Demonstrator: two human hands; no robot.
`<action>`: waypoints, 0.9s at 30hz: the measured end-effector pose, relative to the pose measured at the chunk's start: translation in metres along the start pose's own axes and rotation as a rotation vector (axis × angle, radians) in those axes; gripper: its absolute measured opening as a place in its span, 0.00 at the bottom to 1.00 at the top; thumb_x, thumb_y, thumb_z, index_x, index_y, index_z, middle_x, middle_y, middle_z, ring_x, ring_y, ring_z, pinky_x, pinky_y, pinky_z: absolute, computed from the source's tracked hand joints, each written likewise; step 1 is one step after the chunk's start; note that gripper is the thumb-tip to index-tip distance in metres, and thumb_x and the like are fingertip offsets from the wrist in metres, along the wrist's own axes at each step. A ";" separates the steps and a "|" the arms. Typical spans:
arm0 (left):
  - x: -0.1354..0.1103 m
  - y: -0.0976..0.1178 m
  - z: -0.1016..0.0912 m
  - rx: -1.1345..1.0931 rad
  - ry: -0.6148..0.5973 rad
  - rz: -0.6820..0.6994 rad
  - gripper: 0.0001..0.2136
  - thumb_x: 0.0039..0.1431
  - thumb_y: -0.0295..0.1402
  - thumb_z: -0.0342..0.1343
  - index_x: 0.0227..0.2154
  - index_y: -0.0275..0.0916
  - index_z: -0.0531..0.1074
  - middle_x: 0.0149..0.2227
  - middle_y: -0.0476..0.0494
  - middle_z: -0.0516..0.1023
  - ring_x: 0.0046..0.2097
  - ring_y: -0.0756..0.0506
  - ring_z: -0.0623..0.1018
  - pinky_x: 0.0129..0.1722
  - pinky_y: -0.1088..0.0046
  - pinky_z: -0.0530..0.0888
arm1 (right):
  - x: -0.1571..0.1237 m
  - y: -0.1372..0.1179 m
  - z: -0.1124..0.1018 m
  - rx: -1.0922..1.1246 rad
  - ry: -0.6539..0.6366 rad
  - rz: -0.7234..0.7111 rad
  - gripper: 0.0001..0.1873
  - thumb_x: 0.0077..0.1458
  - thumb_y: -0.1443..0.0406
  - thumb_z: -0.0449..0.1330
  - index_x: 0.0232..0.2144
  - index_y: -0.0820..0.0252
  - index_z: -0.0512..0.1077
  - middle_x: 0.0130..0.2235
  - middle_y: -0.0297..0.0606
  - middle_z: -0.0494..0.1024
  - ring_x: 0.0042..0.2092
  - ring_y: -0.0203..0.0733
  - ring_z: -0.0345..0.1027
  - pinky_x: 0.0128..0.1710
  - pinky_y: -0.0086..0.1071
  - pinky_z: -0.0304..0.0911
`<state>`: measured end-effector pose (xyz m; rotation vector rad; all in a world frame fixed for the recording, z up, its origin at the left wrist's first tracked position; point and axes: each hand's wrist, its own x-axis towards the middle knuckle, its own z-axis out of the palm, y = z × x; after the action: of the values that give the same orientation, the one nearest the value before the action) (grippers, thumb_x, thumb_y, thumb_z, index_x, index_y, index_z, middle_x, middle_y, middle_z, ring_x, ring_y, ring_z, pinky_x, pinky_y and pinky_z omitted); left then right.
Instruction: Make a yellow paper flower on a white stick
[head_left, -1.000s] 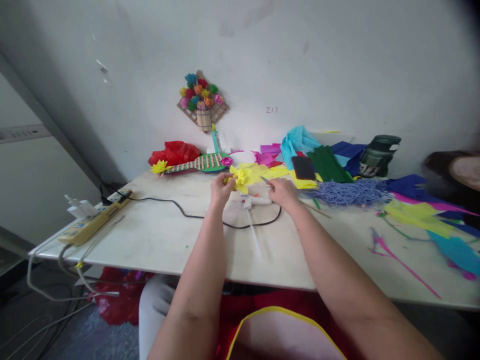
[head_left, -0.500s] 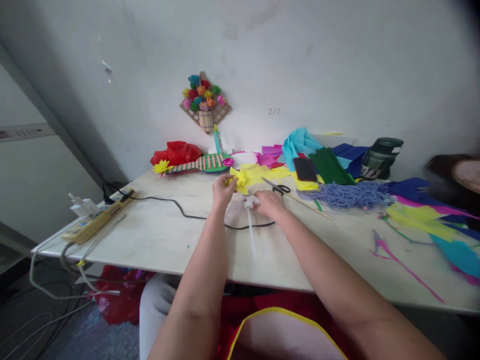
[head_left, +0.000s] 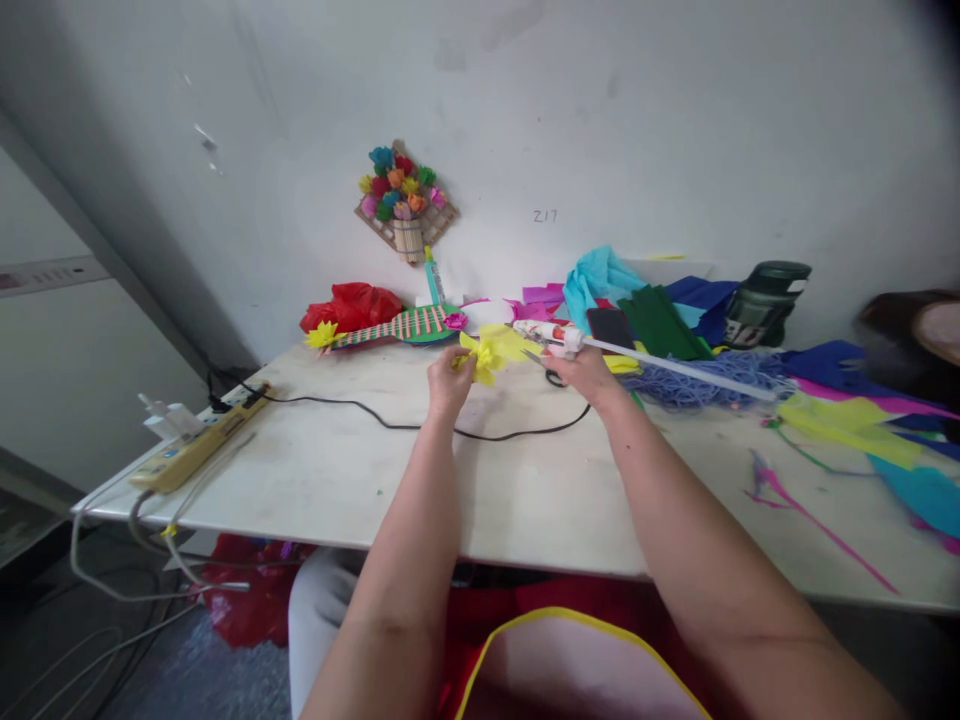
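Note:
A yellow paper flower [head_left: 486, 358] is pinched in the fingers of my left hand [head_left: 450, 380], held over the middle of the table. My right hand [head_left: 581, 368] grips a white hot glue gun [head_left: 551, 332]. Its nozzle points left, toward the yellow flower but apart from it. A long, clear glue stick [head_left: 682, 368] sticks out of the gun's back, to the right. The gun's black cord [head_left: 495, 437] runs left across the table. Scissors [head_left: 553, 377] lie partly hidden behind my right hand.
A power strip [head_left: 199, 440] sits at the left table edge. At the back lie a green paper guitar shape [head_left: 424, 325], crepe paper [head_left: 600, 280], a phone [head_left: 609, 328], purple-blue string [head_left: 675, 388] and a dark jar [head_left: 766, 303]. Part of another person shows at far right.
My right hand has lifted the glue gun and turned it, so its nozzle now points left and the glue stick trails right. The left hand stays nearly still with the flower.

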<state>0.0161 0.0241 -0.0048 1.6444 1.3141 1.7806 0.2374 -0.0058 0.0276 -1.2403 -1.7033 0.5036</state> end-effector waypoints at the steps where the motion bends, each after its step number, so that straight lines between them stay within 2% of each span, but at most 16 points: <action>1: 0.000 0.000 0.001 -0.002 -0.006 0.001 0.09 0.47 0.36 0.57 0.30 0.38 0.72 0.23 0.50 0.72 0.24 0.52 0.72 0.24 0.78 0.70 | -0.001 -0.002 0.000 0.074 -0.001 0.037 0.15 0.44 0.57 0.57 0.31 0.63 0.71 0.26 0.36 0.72 0.25 0.37 0.61 0.24 0.31 0.58; 3: -0.001 0.000 0.002 -0.009 -0.015 -0.002 0.09 0.46 0.36 0.58 0.30 0.38 0.72 0.23 0.50 0.71 0.24 0.52 0.72 0.24 0.79 0.70 | -0.004 -0.009 0.000 0.166 -0.042 0.054 0.13 0.41 0.57 0.60 0.27 0.61 0.70 0.21 0.32 0.68 0.21 0.33 0.56 0.22 0.30 0.56; 5: -0.002 0.003 0.002 -0.016 -0.022 -0.008 0.09 0.46 0.36 0.58 0.30 0.37 0.72 0.24 0.50 0.71 0.24 0.52 0.72 0.23 0.79 0.70 | -0.006 -0.014 0.000 0.195 -0.065 0.069 0.13 0.38 0.58 0.62 0.25 0.61 0.69 0.20 0.31 0.67 0.21 0.33 0.56 0.21 0.29 0.55; 10: -0.003 0.009 0.002 -0.023 -0.057 -0.015 0.09 0.46 0.36 0.57 0.30 0.36 0.72 0.24 0.50 0.71 0.23 0.53 0.71 0.21 0.78 0.70 | -0.008 -0.019 0.000 0.137 -0.069 0.048 0.13 0.38 0.58 0.62 0.26 0.61 0.72 0.25 0.34 0.72 0.30 0.39 0.64 0.28 0.31 0.60; 15: -0.002 0.004 0.003 -0.031 -0.078 -0.026 0.09 0.47 0.35 0.57 0.31 0.36 0.72 0.23 0.50 0.71 0.22 0.53 0.71 0.21 0.79 0.70 | -0.007 -0.022 -0.001 0.051 -0.085 0.044 0.12 0.38 0.59 0.62 0.26 0.60 0.72 0.29 0.35 0.75 0.33 0.41 0.67 0.31 0.31 0.61; 27: -0.003 0.000 0.007 -0.043 -0.134 -0.023 0.09 0.49 0.35 0.55 0.33 0.36 0.71 0.24 0.50 0.71 0.22 0.53 0.71 0.21 0.79 0.70 | -0.004 -0.021 0.002 -0.275 -0.146 0.072 0.19 0.44 0.59 0.60 0.40 0.61 0.75 0.42 0.42 0.77 0.43 0.49 0.69 0.41 0.36 0.62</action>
<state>0.0226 0.0245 -0.0073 1.6863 1.2222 1.6434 0.2254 -0.0174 0.0408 -1.4956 -1.9038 0.4202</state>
